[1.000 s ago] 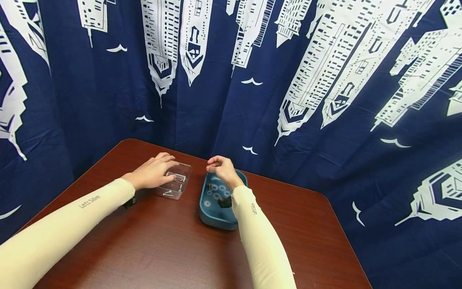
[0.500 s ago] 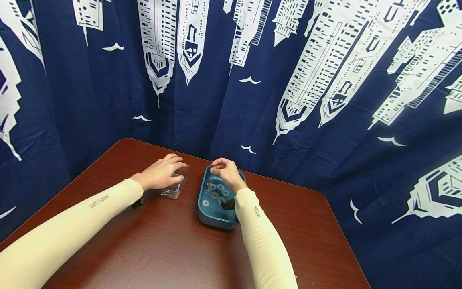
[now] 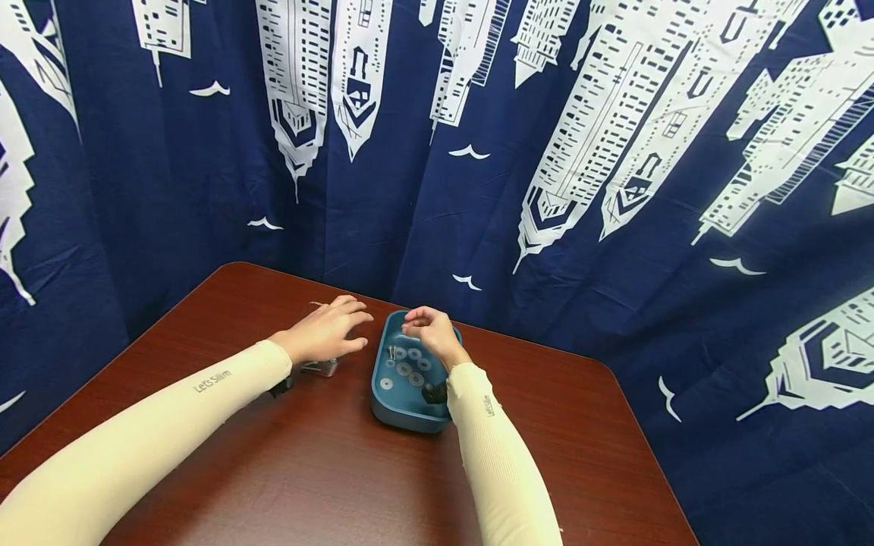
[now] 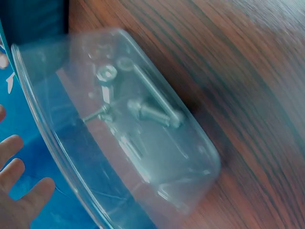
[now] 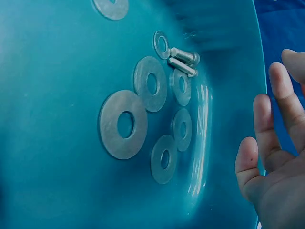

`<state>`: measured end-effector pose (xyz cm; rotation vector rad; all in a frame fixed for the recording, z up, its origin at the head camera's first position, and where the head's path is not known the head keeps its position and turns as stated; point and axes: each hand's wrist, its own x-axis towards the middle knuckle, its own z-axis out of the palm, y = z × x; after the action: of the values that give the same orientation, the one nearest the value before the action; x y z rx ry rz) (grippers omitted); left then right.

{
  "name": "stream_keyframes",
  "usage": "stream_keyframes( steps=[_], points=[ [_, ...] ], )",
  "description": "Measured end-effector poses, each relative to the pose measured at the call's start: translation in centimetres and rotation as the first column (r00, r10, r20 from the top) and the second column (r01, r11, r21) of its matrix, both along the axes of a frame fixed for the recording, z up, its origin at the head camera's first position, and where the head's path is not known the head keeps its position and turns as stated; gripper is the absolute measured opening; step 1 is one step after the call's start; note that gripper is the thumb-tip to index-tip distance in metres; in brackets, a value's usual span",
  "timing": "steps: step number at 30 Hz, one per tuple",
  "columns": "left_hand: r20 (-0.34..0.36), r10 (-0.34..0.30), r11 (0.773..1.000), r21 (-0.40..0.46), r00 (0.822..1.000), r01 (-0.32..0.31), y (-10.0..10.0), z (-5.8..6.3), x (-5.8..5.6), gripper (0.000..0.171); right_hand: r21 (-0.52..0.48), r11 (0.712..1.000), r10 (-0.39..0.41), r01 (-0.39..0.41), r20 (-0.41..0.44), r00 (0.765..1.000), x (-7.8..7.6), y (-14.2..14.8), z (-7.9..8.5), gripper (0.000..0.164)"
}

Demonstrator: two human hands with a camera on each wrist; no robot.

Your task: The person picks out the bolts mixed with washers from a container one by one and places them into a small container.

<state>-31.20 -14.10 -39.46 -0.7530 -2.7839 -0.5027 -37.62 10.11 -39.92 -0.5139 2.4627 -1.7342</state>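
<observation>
My left hand [image 3: 328, 334] hovers over the clear plastic box [image 4: 186, 157], its fingers spread and apart with nothing seen between them. Bolts and a small ring-shaped part [image 4: 106, 73] show through the box, among them a long bolt [image 4: 157, 93] and a shorter one [image 4: 150, 112]. Above the far end of the blue tray [image 3: 410, 418] is my right hand [image 3: 435, 337], thumb and index brought close together. Whether it pinches something small cannot be seen. Several flat washers [image 5: 124, 125] and two short metal pins [image 5: 183, 62] lie on the tray floor.
Both containers stand side by side on a reddish-brown wooden table [image 3: 273, 470], near its back edge. Behind hangs a navy curtain [image 3: 382, 227] printed with white buildings. A black strap [image 3: 435, 392] sits at the right wrist.
My left hand has moved to the right across the clear box, toward the tray, its fingers spreading. The right hand stays above the tray, shifting slightly. The head view has turned a little.
</observation>
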Motion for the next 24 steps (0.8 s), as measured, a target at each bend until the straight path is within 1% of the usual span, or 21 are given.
stream_keyframes(
  steps=[4,8,9,13,15,16,20,22,24],
  points=[
    [0.009,-0.015,1.000,-0.003,1.000,0.015,0.9,0.0,-0.1,0.051,0.010,1.000,-0.011,0.011,0.001,1.000,-0.1,0.2,-0.2,0.028],
    [-0.009,-0.040,0.999,-0.008,0.999,0.040,1.8,-0.2,-0.2,0.049,0.023,1.000,-0.015,0.015,-0.002,1.000,-0.1,0.4,-0.4,0.027],
    [-0.008,-0.047,0.999,-0.009,0.999,0.047,2.0,-0.3,-0.2,0.049,0.031,0.999,-0.005,0.005,0.011,1.000,0.2,0.5,0.0,0.028],
    [0.000,-0.058,0.998,-0.030,0.998,0.058,2.6,-0.2,0.0,0.049,0.046,0.999,-0.003,0.002,0.021,1.000,0.3,0.7,-0.1,0.027],
    [0.005,-0.055,0.997,-0.047,0.998,0.055,2.9,-0.3,-0.1,0.049,0.048,0.999,0.005,-0.007,0.033,0.999,0.6,0.7,0.4,0.027],
    [0.003,-0.053,0.997,-0.056,0.999,0.053,2.9,-0.3,-0.1,0.049,0.045,0.999,0.002,-0.004,0.031,1.000,0.7,0.7,0.3,0.027],
    [0.009,-0.045,0.996,-0.076,0.999,0.046,3.1,-0.5,-0.3,0.050,0.059,0.998,0.026,-0.029,0.062,0.998,1.7,0.6,1.9,0.028],
    [0.010,-0.045,0.995,-0.086,0.999,0.046,3.1,-0.5,-0.3,0.049,0.065,0.997,0.033,-0.038,0.072,0.997,1.4,0.7,1.6,0.029],
    [0.012,-0.044,0.995,-0.091,0.999,0.045,3.2,-0.5,-0.3,0.049,0.063,0.997,0.031,-0.036,0.071,0.997,0.7,0.8,0.9,0.029]
  ],
)
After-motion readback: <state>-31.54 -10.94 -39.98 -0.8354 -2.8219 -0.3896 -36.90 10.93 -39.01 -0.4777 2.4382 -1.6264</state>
